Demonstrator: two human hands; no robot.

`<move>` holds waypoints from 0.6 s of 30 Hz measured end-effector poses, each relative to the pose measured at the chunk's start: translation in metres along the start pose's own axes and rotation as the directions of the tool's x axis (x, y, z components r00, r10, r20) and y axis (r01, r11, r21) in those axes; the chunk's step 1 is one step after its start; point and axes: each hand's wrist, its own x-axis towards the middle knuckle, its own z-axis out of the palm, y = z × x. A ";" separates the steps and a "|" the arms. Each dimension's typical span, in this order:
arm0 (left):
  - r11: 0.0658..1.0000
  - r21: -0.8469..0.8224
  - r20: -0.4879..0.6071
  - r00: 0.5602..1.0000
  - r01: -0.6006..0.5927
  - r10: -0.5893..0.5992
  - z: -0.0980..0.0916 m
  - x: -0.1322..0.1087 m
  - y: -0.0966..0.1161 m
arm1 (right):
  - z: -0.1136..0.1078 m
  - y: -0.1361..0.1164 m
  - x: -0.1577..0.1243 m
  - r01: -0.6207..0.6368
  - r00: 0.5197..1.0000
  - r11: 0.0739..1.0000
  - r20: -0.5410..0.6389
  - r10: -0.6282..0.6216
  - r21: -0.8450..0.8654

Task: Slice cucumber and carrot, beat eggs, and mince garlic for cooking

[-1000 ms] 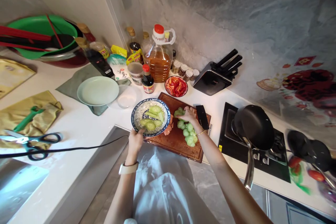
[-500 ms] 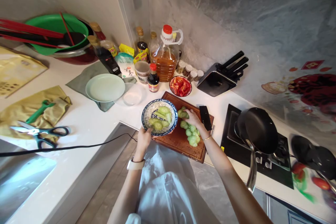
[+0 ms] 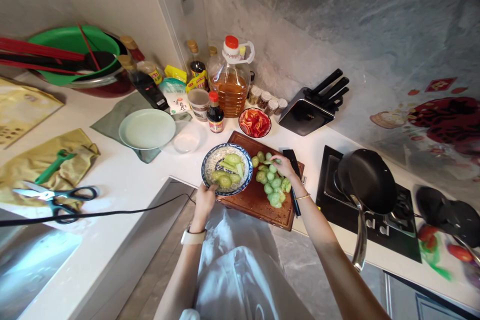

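Observation:
My left hand grips the near-left rim of a blue-and-white patterned bowl, holding it over the left part of the wooden cutting board. Several pale green cucumber slices lie in that bowl. On the board to its right is a loose pile of more cucumber slices. At the top of this pile, my right hand has its fingers pinched on a cucumber slice. Beneath and beside the right wrist, a black-handled cleaver lies along the board's right edge, partly hidden by the arm.
A bowl of cut red peppers stands behind the board, near a knife block and an oil jug. To the right, a black pan sits on the stove. Scissors and a pale green plate are left.
My right hand has shifted right, and the bunch of slices it held near the bowl now lies spread on the board. The left hand and bowl have barely moved.

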 end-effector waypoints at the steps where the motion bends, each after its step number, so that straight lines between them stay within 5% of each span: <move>1: 1.000 0.003 0.006 1.000 0.006 -0.006 0.002 -0.001 0.002 | -0.005 -0.001 -0.002 0.010 0.999 0.999 -0.032 -0.009 0.039; 7: 0.999 0.011 0.028 0.999 -0.030 0.030 0.019 -0.011 0.017 | -0.020 -0.046 -0.012 0.131 0.991 0.978 -0.054 -0.124 0.165; 13: 0.998 -0.048 0.124 0.992 0.035 -0.029 0.032 -0.019 0.023 | 0.020 -0.112 -0.020 0.374 0.911 0.914 0.123 -0.393 0.156; 16: 0.997 -0.073 0.115 0.993 0.039 -0.030 0.028 -0.019 0.022 | 0.029 -0.121 -0.017 0.440 0.874 0.893 0.182 -0.450 0.095; 18: 0.997 -0.066 0.080 0.997 0.025 -0.019 0.021 -0.016 0.019 | 0.025 -0.113 -0.008 0.387 0.919 0.922 0.075 -0.387 0.018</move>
